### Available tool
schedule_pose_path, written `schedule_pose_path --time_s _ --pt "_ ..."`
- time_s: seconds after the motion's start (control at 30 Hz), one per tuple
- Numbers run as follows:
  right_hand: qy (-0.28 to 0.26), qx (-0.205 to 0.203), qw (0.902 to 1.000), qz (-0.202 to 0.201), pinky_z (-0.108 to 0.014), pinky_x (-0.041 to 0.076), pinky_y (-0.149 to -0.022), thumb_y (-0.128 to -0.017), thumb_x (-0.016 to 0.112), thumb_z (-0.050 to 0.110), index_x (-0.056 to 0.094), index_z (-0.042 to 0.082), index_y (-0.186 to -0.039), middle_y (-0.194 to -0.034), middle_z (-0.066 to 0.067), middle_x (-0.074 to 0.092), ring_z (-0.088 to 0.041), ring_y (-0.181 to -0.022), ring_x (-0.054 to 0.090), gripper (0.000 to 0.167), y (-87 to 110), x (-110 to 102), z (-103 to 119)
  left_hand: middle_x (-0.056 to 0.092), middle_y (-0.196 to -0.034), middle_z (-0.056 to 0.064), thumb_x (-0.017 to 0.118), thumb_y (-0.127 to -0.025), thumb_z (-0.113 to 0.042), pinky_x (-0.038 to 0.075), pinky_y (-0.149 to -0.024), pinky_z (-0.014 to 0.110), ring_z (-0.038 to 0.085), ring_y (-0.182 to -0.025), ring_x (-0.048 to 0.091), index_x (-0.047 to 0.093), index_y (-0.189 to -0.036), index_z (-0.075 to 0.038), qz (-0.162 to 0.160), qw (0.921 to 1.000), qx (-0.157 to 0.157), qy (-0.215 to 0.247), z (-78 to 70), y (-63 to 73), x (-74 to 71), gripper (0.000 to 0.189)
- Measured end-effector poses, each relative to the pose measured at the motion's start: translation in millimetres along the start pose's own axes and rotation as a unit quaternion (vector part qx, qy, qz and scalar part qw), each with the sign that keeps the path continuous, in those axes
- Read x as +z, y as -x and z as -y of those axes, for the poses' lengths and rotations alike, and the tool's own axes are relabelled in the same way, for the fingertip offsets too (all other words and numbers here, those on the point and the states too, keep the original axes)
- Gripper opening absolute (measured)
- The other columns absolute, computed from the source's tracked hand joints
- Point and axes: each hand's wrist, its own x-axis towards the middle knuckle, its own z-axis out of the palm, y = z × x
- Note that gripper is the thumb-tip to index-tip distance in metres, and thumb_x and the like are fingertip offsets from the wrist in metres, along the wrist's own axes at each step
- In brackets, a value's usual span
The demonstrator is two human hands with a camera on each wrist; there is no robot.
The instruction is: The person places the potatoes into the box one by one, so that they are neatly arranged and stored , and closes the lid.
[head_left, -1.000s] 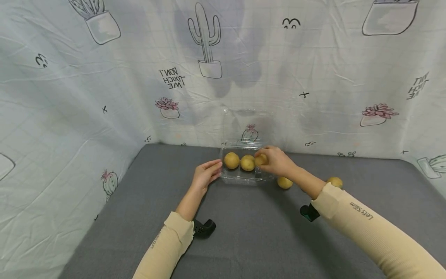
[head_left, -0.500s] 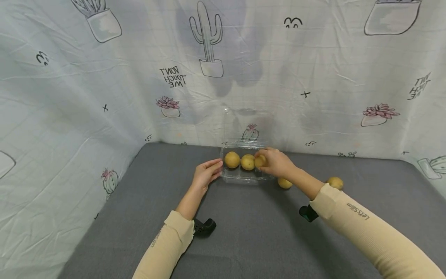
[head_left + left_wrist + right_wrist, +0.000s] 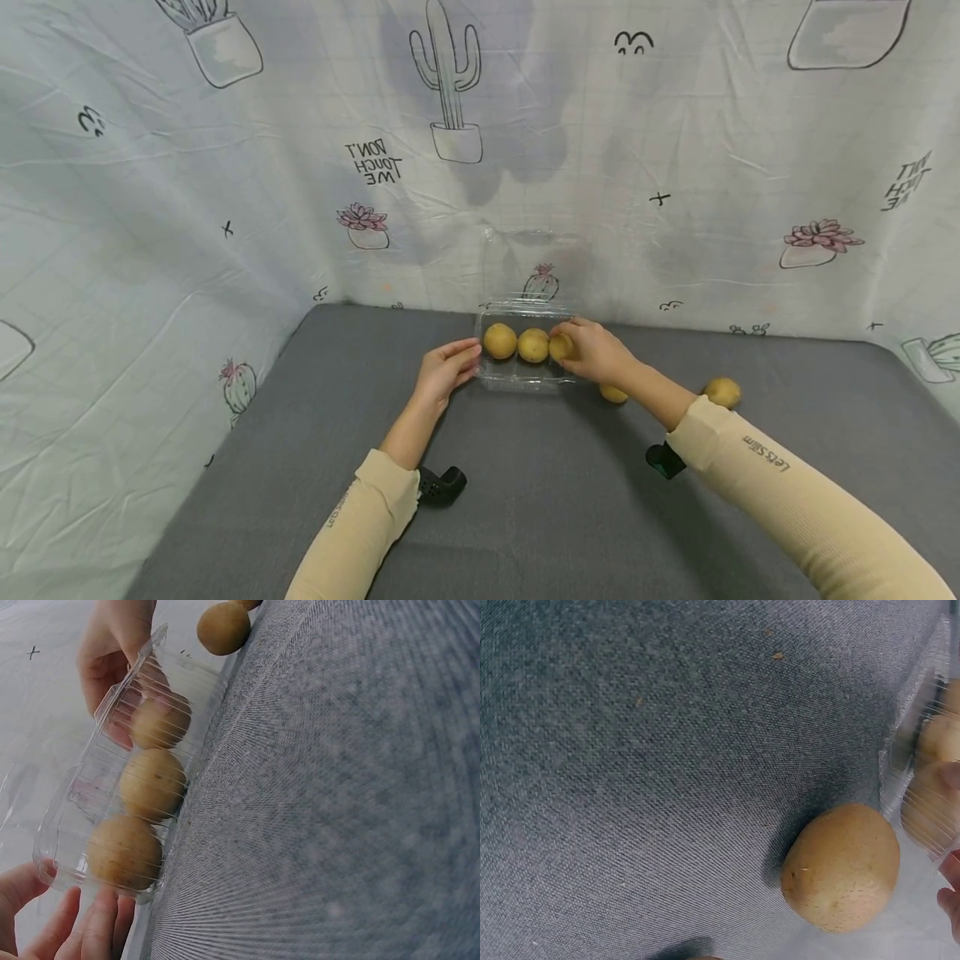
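Observation:
A clear plastic clamshell container stands near the back of the table with its lid raised. In it, three potatoes lie in a row: a left potato, a middle potato and a right potato. My right hand reaches over the container's right end and holds the right potato, thumb and fingers on either side. My left hand rests its extended fingertips on the container's left end. In the left wrist view, the thumb is at the rim and the other fingers lie lower along the wall.
One loose potato lies just right of the container, partly behind my right hand. Another potato lies farther right, beside my sleeve. A patterned cloth hangs close behind the container. The table is covered in grey fabric.
Both hands keep their places, the right one still holding the right potato inside the container. The head view has tilted down very slightly.

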Motion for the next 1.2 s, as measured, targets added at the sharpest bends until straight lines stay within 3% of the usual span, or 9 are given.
schedule_pose_path --time_s 0.07,0.13,0.3,0.57,0.83,0.9,0.97,1.07,1.2 --pt "-0.001 -0.002 1.0 0.001 -0.048 0.051 -0.075 -0.077 0.073 0.005 0.06 0.0 -0.113 -0.107 -0.019 0.059 -0.035 -0.093 0.058 0.039 0.0 0.6 -0.7 0.065 -0.103 0.012 0.066 -0.086 -0.008 0.055 -0.072 0.021 0.017 -0.085 0.062 0.063 -0.114 0.001 -0.001 1.0 -0.001 -0.001 -0.3 0.1 0.4 0.03" --pt "-0.002 -0.002 1.0 0.003 -0.052 0.048 -0.084 -0.077 0.072 0.005 0.06 0.0 -0.114 -0.109 -0.02 0.059 -0.037 -0.097 0.057 0.039 0.0 1.2 -1.4 0.064 -0.107 0.015 0.065 -0.086 -0.007 0.055 -0.07 0.021 0.017 -0.084 0.062 0.063 -0.114 0.001 -0.001 1.0 0.0 -0.003 -0.7 0.1 0.7 0.03" --pt "0.003 -0.005 0.9999 0.011 -0.064 0.025 -0.103 -0.078 0.071 0.004 0.058 -0.002 -0.116 -0.114 -0.021 0.061 -0.039 -0.107 0.054 0.041 -1.3 1.6 -2.3 0.063 -0.108 0.017 0.066 -0.086 -0.008 0.055 -0.068 0.019 0.017 -0.083 0.063 0.064 -0.114 0.0 -0.005 1.0 0.001 -0.008 -1.4 -0.5 1.2 0.03" --pt "0.014 0.007 0.9993 0.035 -0.064 0.02 -0.105 -0.08 0.068 0.005 0.047 -0.003 -0.13 -0.113 -0.021 0.062 -0.041 -0.118 0.047 0.055 -2.4 2.8 -3.1 0.065 -0.1 0.009 0.066 -0.085 -0.007 0.056 -0.07 0.021 0.019 -0.086 0.063 0.064 -0.114 0.001 -0.005 1.0 -0.001 0.002 -0.8 -0.9 1.5 0.029" --pt "0.025 0.004 0.9993 0.029 -0.064 0.022 -0.105 -0.079 0.07 0.006 0.045 -0.003 -0.132 -0.123 -0.024 0.054 -0.041 -0.117 0.047 0.06 -3.0 2.9 -2.6 0.065 -0.103 0.011 0.066 -0.085 -0.007 0.055 -0.071 0.02 0.016 -0.085 0.063 0.063 -0.115 0.001 -0.004 1.0 -0.003 0.0 -0.5 -0.9 0.2 0.031" --pt "0.02 0.006 0.9996 0.02 -0.061 0.03 -0.102 -0.078 0.071 0.007 0.047 -0.002 -0.13 -0.122 -0.024 0.055 -0.041 -0.116 0.047 0.057 -2.5 3.2 -2.5 0.065 -0.101 0.01 0.066 -0.085 -0.007 0.055 -0.071 0.02 0.017 -0.086 0.063 0.063 -0.115 0.001 -0.004 1.0 -0.005 -0.002 -0.3 -1.3 0.0 0.031" --pt "0.016 0.008 0.9998 0.004 -0.055 0.042 -0.093 -0.078 0.071 0.007 0.05 -0.001 -0.127 -0.118 -0.022 0.057 -0.038 -0.111 0.05 0.053 -1.8 3.2 -1.8 0.066 -0.099 0.008 0.066 -0.085 -0.007 0.055 -0.07 0.02 0.018 -0.086 0.063 0.063 -0.114 0.001 -0.005 1.0 -0.007 -0.001 -0.2 -1.8 0.1 0.03" --pt "0.014 0.012 0.9994 -0.031 -0.046 0.051 -0.075 -0.078 0.071 0.007 0.056 0.002 -0.12 -0.111 -0.018 0.059 -0.034 -0.103 0.053 0.046 -1.1 3.4 -0.7 0.066 -0.097 0.007 0.066 -0.085 -0.007 0.055 -0.069 0.02 0.019 -0.087 0.063 0.063 -0.114 0.001 -0.005 1.0 -0.006 0.0 0.1 -2.4 0.2 0.03" --pt "0.015 0.016 0.9979 -0.061 -0.044 0.052 -0.074 -0.078 0.072 0.008 0.061 0.004 -0.115 -0.109 -0.016 0.06 -0.031 -0.101 0.055 0.039 -0.4 3.1 0.9 0.065 -0.1 0.01 0.066 -0.085 -0.006 0.055 -0.07 0.02 0.019 -0.086 0.063 0.063 -0.114 0.001 -0.001 1.0 -0.005 0.003 -0.2 -2.3 0.5 0.03"
